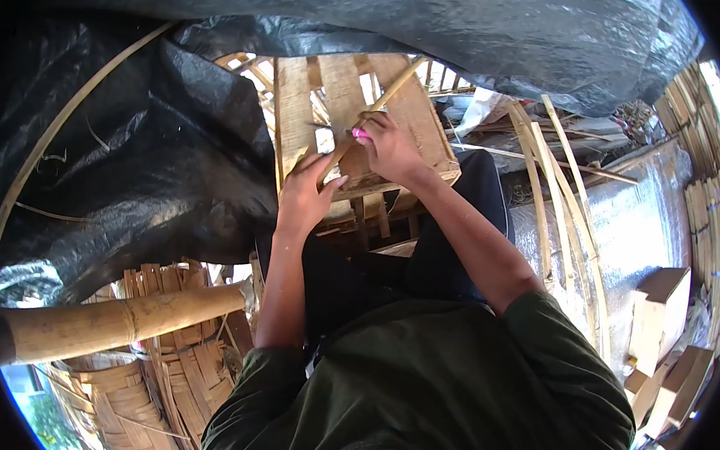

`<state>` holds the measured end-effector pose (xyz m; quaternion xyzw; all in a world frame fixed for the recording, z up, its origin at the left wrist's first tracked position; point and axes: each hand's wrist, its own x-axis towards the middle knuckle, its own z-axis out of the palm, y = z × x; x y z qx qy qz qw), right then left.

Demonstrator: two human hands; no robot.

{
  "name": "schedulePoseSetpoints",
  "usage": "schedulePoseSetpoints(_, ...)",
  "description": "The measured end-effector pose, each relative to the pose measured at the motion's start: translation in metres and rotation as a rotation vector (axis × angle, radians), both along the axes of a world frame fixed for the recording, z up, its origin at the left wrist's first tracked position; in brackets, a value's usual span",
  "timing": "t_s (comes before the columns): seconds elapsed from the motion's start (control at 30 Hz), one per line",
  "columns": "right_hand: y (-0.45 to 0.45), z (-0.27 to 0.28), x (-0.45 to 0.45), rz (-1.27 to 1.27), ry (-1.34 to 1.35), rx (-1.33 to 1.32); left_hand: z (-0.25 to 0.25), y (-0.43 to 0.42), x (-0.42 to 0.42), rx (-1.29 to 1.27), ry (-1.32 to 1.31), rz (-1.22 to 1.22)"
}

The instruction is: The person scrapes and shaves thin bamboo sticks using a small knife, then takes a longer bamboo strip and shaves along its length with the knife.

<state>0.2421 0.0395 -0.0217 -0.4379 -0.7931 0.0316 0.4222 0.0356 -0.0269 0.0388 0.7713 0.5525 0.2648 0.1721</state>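
My right hand (pixel 391 148) is closed around the pink handle of a knife (pixel 360 133), its thin dark blade pointing left across a bamboo strip (pixel 399 83). The strip slants over a slatted wooden bench (pixel 292 97) between my knees. Its near end passes between the thumb and fingers of my left hand (pixel 303 190), which steadies it just below the blade. Where the edge meets the bamboo is partly covered by my right fingers.
Black plastic sheeting (pixel 119 128) hangs in front and to the left. A thick bamboo pole (pixel 124 314) and woven bamboo baskets (pixel 114 400) are at lower left. Several long bamboo strips (pixel 564 196) lean at right, near wooden blocks (pixel 659 318).
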Motion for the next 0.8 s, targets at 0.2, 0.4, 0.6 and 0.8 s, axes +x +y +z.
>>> schedulePoseSetpoints(0.2,-0.068,0.072,0.096,0.015,0.578,-0.527,-0.002,-0.003,-0.001,0.003,0.012,0.105)
schedulePoseSetpoints(0.4,-0.015,0.03,0.072,-0.066,0.133,0.018,0.019,-0.007,-0.017,0.05,-0.095,0.01)
schedulePoseSetpoints(0.6,0.058,0.009,0.01,0.076,-0.103,-0.22,0.028,-0.011,-0.029,-0.03,0.047,0.075)
schedulePoseSetpoints(0.8,0.066,-0.026,0.001,0.049,-0.087,-0.233,0.086,-0.026,0.038,0.336,-0.176,-0.29)
